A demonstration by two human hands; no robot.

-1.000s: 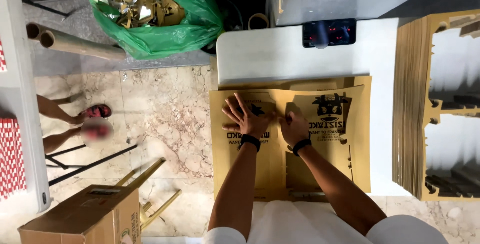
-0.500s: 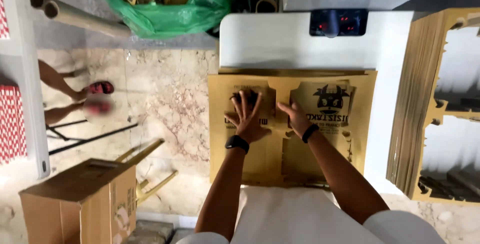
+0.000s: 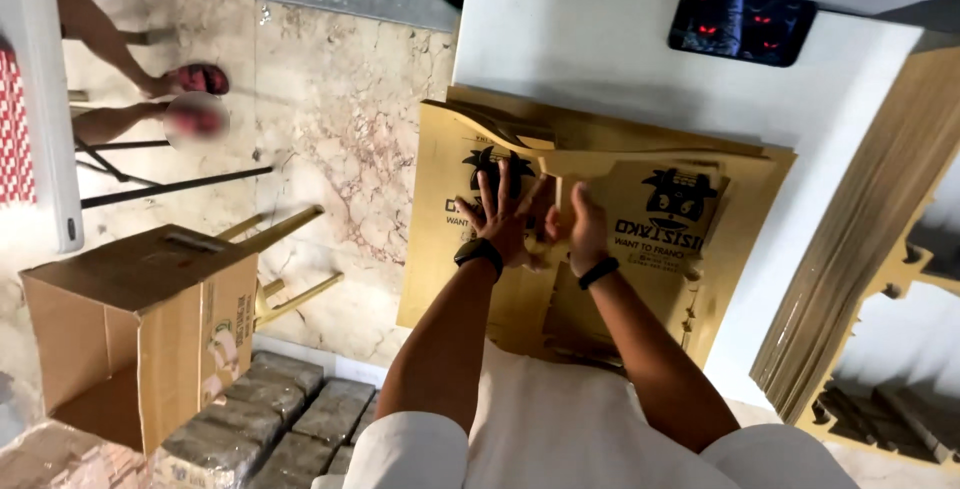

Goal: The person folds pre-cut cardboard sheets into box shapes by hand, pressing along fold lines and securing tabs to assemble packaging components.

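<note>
Closest to the camera, both arms in white sleeves are reaching out over a flat printed cardboard blank (image 3: 690,249), which is lying on the near part of a white table (image 3: 600,49). The left hand (image 3: 500,214) is pressing down on the blank's left half with fingers spread wide, a black watch on the wrist. The right hand (image 3: 585,229) is sitting just beside it with fingers curled around a raised cardboard flap (image 3: 555,174) at the middle fold, black band on that wrist.

The blank's long axis is running left to right across the table, and its printing is reading upside down from here, so its top is pointing toward the person.

Off to the right, a stack of cardboard sheets (image 3: 850,249) is leaning on edge. Down left, an open brown box (image 3: 140,319) is sitting on the floor. At the far table edge, a dark device with red lights (image 3: 740,24) is glowing.
</note>
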